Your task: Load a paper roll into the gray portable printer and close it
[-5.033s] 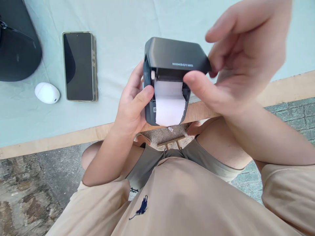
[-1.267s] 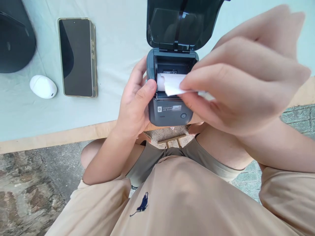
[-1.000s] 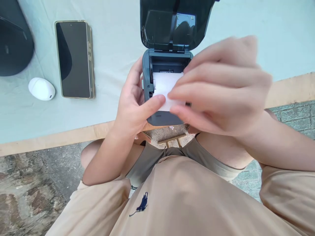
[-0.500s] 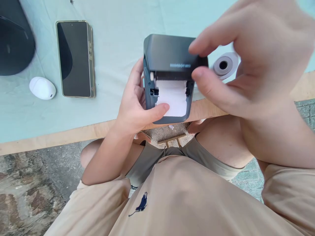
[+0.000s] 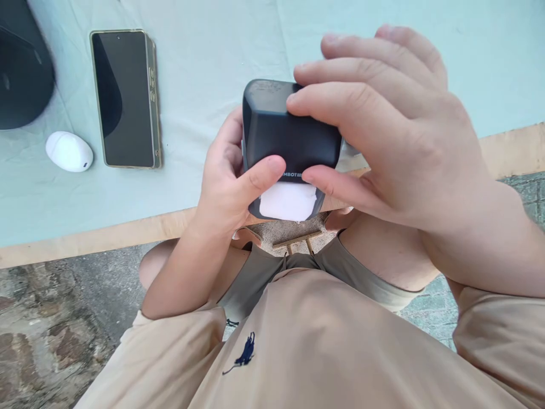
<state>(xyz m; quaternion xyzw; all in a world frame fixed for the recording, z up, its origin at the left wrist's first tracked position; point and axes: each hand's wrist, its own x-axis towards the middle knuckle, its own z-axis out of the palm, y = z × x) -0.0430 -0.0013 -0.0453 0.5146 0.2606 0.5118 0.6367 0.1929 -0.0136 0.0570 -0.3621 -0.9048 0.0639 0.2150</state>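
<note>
A dark label printer [image 5: 293, 136] is held over the table's near edge. My left hand [image 5: 227, 176] grips it from the left, its thumb lying on the front of the cover. My right hand [image 5: 395, 125] clasps the right side, with fingers on top and the thumb at the cover's lower edge. Beneath that edge, white label paper [image 5: 287, 201] shows, reaching the printer's near end. Part of the printed brand name is covered by my left thumb. The printer's inside is hidden under the cover.
On the pale green cloth [image 5: 204, 51] to the left lie a phone [image 5: 125, 99] in a clear case and a white oval case [image 5: 69, 151]. A large black object [image 5: 23, 74] stands at the far left. The table's wooden edge [image 5: 170, 224] runs in front of my legs.
The printer's cover has come down over the paper bay, and the printer is tilted differently. My right hand has moved left onto the cover. The white roll behind it is now mostly hidden.
</note>
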